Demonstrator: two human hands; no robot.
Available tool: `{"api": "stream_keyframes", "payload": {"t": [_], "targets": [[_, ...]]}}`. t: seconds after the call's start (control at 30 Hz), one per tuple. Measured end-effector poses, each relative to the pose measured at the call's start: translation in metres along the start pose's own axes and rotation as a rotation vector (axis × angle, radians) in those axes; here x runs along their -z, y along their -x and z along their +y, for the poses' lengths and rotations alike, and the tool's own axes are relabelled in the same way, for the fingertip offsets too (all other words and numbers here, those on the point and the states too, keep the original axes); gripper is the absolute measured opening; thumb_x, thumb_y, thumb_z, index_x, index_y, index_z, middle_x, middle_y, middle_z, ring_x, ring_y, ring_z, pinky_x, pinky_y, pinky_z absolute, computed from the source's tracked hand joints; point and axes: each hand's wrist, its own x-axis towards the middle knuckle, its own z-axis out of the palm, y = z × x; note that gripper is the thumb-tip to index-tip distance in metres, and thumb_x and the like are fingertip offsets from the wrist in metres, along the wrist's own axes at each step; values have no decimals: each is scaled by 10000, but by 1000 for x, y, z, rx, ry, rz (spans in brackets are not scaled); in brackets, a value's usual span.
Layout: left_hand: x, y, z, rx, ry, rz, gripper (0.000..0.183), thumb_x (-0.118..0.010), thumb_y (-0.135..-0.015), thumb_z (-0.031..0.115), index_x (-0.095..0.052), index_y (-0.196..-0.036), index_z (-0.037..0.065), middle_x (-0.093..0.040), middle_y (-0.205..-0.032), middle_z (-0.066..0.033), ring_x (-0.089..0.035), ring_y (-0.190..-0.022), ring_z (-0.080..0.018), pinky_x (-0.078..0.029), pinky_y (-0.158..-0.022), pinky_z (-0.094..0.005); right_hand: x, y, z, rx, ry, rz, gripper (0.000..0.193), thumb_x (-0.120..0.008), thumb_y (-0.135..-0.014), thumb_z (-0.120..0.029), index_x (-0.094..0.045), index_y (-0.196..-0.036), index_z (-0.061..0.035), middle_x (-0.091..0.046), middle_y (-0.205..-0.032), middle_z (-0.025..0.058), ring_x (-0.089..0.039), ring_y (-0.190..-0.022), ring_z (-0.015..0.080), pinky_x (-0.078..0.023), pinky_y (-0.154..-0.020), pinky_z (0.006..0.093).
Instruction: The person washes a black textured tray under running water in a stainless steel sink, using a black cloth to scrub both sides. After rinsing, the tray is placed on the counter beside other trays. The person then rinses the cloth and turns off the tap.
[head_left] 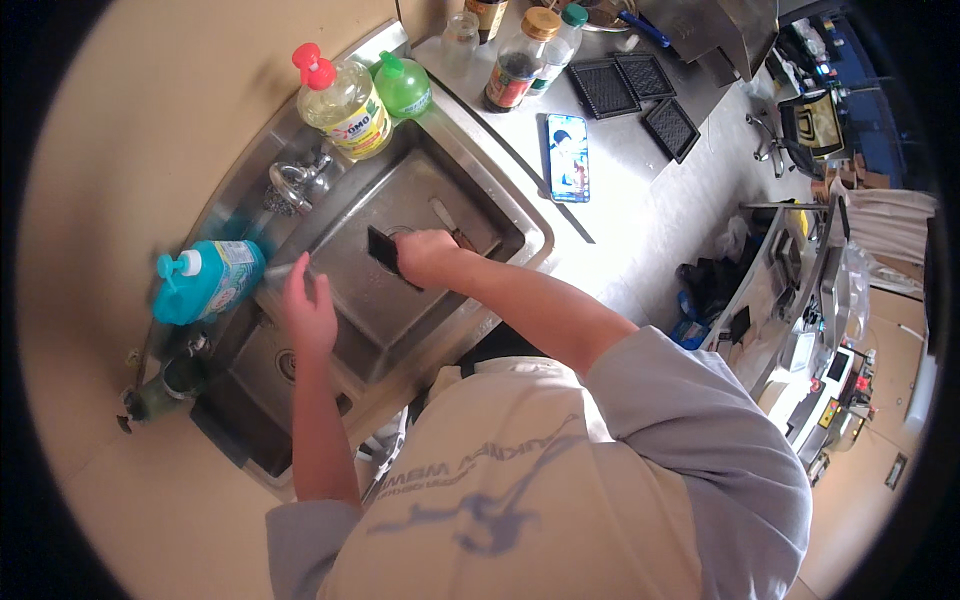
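My right hand (pixel 430 258) is closed around a dark, flat, rectangular piece (pixel 382 247) above the floor of the larger steel sink basin (pixel 375 310). The hand hides part of this piece, and its exact kind cannot be made out. Beyond the hand, a slim utensil with a pale end (pixel 443 213) lies in the same basin. My left hand (pixel 310 312) holds nothing, its fingers stretched out and apart over the side of the basin. It is nearest to the faucet (pixel 297 182) and a teal pump bottle (pixel 215 280).
A yellowish bottle with a red pump (pixel 345 110) and a green bottle (pixel 403 87) stand behind the sink. On the steel counter are a lit phone (pixel 568 158), lidded jars (pixel 518 65) and several black textured panels (pixel 671 130). A smaller basin (pixel 250 370) adjoins at left.
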Motion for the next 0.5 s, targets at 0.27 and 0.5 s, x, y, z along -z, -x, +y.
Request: {"api": "stream_keyframes", "payload": {"t": [0.27, 0.5], "targets": [[-4, 29, 1, 32, 154, 110, 377, -544, -996, 80, -553, -1366, 8, -572, -1389, -172, -524, -1301, -299, -400, -1097, -404, 25, 27, -15, 168, 176, -106, 281, -572, -948, -251, -646, -1043, 2, -703, -1016, 232, -654, -1025, 421, -518, -882, 497], [-1, 45, 13, 27, 325, 243, 368, -504, -996, 33, -543, -1358, -19, -561, -1426, -158, -519, -1315, -277, -394, -1099, -385, 35, 31, -14, 44, -784, -23, 360, -665, -917, -346, -680, -1058, -16, -727, -1004, 189, -708, -935, 333, -560, -805, 442]]}}
